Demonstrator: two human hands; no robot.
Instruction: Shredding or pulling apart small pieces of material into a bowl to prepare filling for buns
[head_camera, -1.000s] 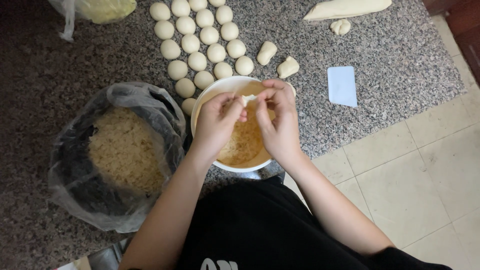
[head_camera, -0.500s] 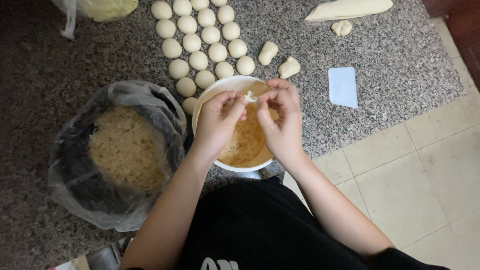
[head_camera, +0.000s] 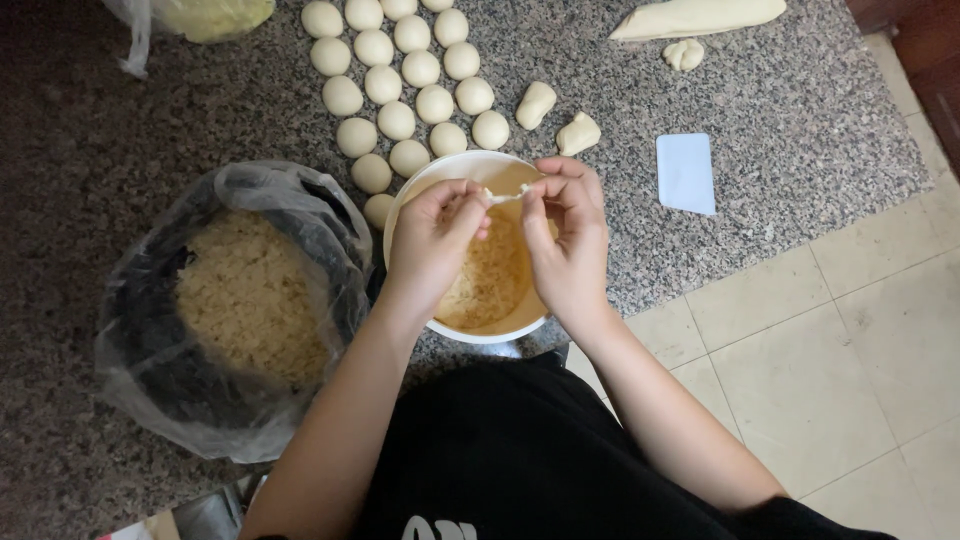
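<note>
Hands have pulled slightly apart since earlier. Left hand (head_camera: 432, 235) and right hand (head_camera: 568, 235) each pinch an end of the dough piece (head_camera: 503, 195), over the crumb bowl (head_camera: 440, 180) near the counter's front edge. Stretch evenly, stay over the bowl.

Black top w/ white print, forearms bare, no sleeves visible.

We see a speckled grey granite surface (head_camera: 780, 90), pale cream dough balls (head_camera: 397, 120), a white bowl (head_camera: 440, 175) of golden crumbs (head_camera: 495, 275), and a pale blue scraper (head_camera: 686, 173).
</note>
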